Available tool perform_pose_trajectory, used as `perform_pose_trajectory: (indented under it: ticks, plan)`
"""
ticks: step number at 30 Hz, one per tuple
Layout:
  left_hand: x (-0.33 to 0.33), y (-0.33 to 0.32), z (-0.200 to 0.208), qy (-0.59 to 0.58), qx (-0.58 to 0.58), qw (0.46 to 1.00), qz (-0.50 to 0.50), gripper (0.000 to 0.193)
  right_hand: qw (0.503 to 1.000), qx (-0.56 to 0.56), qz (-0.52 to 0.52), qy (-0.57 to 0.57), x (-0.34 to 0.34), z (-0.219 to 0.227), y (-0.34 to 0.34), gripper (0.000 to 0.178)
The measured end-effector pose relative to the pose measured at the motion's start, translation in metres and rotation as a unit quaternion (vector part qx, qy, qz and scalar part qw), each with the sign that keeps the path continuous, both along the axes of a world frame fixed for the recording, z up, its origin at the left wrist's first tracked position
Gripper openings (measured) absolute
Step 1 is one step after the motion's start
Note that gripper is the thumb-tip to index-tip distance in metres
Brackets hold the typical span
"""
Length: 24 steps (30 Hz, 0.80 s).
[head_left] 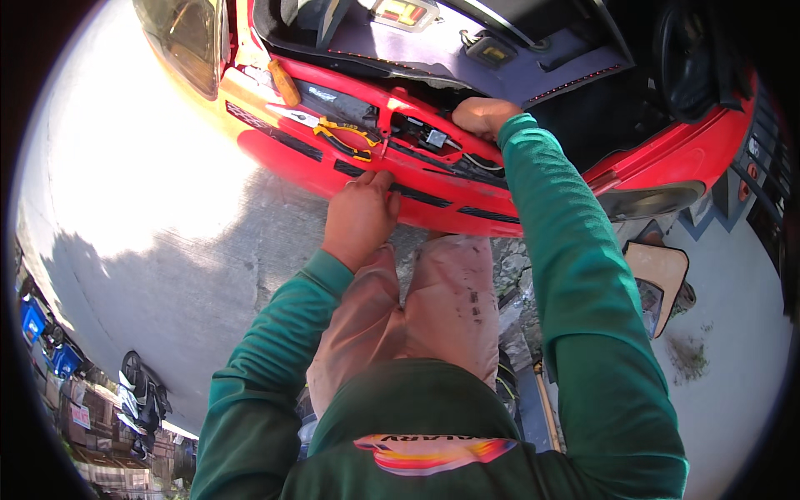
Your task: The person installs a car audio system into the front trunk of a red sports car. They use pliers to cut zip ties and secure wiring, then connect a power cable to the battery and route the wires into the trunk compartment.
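In front of me is a car's red bumper with black mesh strips along it. My left hand rests on the bumper, its fingers curled over one strip. Farther up and right, my right hand is closed at the edge of the open car compartment; whatever its fingers hold is hidden. Between the hands, a cut-out in the red panel shows a small grey-white part and a pale cable. Pliers with yellow and black handles lie left of it, beside an orange-handled tool.
Behind the red panel, the compartment has a grey carpeted board with lamp-like parts fixed to it. A car light sits at the right end. A beige-and-black panel lies on the ground at right. A motorcycle stands far left.
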<state>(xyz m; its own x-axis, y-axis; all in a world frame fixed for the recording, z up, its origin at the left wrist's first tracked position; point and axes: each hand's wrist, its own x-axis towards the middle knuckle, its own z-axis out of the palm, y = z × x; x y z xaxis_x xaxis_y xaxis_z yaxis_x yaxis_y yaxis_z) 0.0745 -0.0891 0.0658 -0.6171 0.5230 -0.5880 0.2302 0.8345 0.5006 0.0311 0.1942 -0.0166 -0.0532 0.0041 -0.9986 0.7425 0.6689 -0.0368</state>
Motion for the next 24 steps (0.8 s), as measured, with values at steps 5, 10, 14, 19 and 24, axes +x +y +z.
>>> perform_pose_trajectory:
  ticks: [5,10,14,19,24]
  plan:
    - [0.003,0.007,0.004,0.005,0.018,1.000,0.005,0.030,1.000,-0.002,0.003,-0.012,0.007,-0.006,0.007,0.026]
    - [0.002,0.004,0.004,-0.001,0.005,1.000,0.009,0.030,1.000,0.000,0.028,0.006,0.003,-0.006,0.002,0.028]
    - [0.002,0.003,0.005,0.004,0.004,1.000,0.008,0.030,1.000,-0.008,0.026,0.006,0.006,-0.004,-0.002,0.027]
    - [0.005,0.001,0.000,0.004,0.007,1.000,0.012,0.032,1.000,-0.015,-0.008,0.001,0.009,-0.018,0.008,0.024]
    - [0.010,0.005,-0.004,0.034,-0.026,0.997,0.062,0.037,1.000,-0.002,0.024,-0.005,0.006,-0.012,0.002,0.023]
